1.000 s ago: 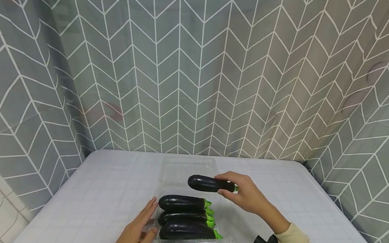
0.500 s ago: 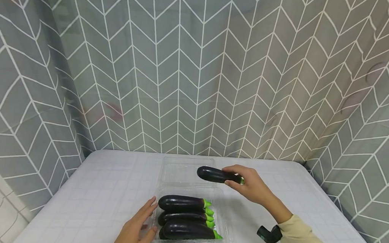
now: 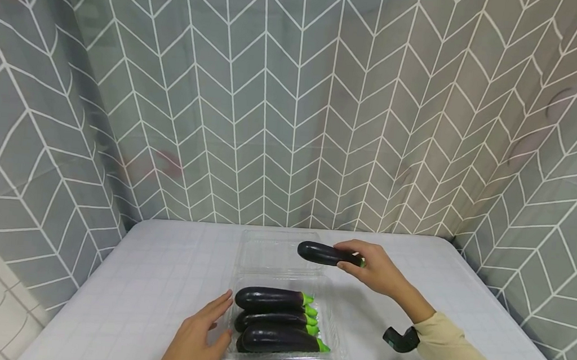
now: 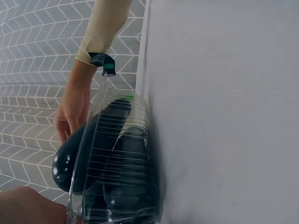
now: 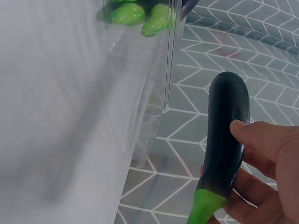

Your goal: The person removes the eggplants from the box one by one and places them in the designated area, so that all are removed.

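One eggplant (image 3: 319, 253) is in the right hand (image 3: 373, 267), lifted off the surface (image 3: 175, 261) at the far right of the clear box (image 3: 279, 359), by the right edge of its folded-back lid (image 3: 264, 254). Its long axis runs roughly left to right, round end left and slightly farther, stem right, almost in line with the stacked eggplants (image 3: 270, 300) in the box, whose stems also point right. The right hand is the nearer one, gripping the stem half; the left hand (image 3: 197, 334) lies along the box's left side, well apart from the held eggplant, fingers extended and thumb spread. It seems to touch the rim, though how firmly cannot be told.

Only the right wrist view shows the grip fully: thumb across one side, fingers behind, with the green cap (image 5: 209, 204) below them, mostly covered in the head view. Through the box's side wall, the left wrist view reveals eggplants piled on one another, one bulging above the rim; the held eggplant cannot be made out there.
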Demonstrator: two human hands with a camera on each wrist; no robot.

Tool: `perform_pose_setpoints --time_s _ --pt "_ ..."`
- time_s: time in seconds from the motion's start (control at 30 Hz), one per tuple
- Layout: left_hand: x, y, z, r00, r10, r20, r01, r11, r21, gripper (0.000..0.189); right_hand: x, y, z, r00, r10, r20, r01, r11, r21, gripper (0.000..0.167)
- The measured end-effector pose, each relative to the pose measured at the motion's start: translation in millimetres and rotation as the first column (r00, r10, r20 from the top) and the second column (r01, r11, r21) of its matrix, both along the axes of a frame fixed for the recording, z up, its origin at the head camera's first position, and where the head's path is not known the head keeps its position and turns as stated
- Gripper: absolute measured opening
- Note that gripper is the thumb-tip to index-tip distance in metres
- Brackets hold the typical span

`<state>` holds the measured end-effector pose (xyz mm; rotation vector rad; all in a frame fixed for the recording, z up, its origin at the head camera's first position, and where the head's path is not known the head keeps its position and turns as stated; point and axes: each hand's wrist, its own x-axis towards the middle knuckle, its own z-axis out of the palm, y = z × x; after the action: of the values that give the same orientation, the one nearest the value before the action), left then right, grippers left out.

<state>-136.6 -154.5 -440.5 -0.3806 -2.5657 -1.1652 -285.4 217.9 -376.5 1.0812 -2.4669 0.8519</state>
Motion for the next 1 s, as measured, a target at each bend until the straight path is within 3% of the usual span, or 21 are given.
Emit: perform_pose_setpoints --time_s 0.23,0.4,0.6,0.7,1.0 --pt "0.0 -0.4 10.4 0.999 0.013 0.052 -0.006 0.992 -0.129 0.052 -6.2 4 0.2 0.999 -0.032 0.012 0.032 0.999 0.024 0.034" --pt "-1.5 -6.0 12.8 0.996 -0.029 0.083 0.041 0.99 -0.137 0.053 -8.8 7 1.0 0.998 -0.05 0.026 0.049 0.998 0.029 0.034" --pt "-3.7 -11.6 8.2 0.985 -0.124 0.116 0.124 0.992 0.007 0.055 -11.6 11 1.7 0.996 -0.071 0.052 0.068 0.997 0.044 0.034" --pt "-3.4 -10.8 7.0 0.978 -0.145 0.149 0.135 0.988 0.08 0.055 -13.8 13 1.4 0.995 -0.082 0.054 0.079 0.995 0.055 0.034" --pt "-0.8 -7.3 4.0 0.975 -0.114 0.189 0.062 0.964 0.26 0.054 -21.4 17 0.4 0.994 -0.091 0.06 0.088 0.995 0.041 0.034"
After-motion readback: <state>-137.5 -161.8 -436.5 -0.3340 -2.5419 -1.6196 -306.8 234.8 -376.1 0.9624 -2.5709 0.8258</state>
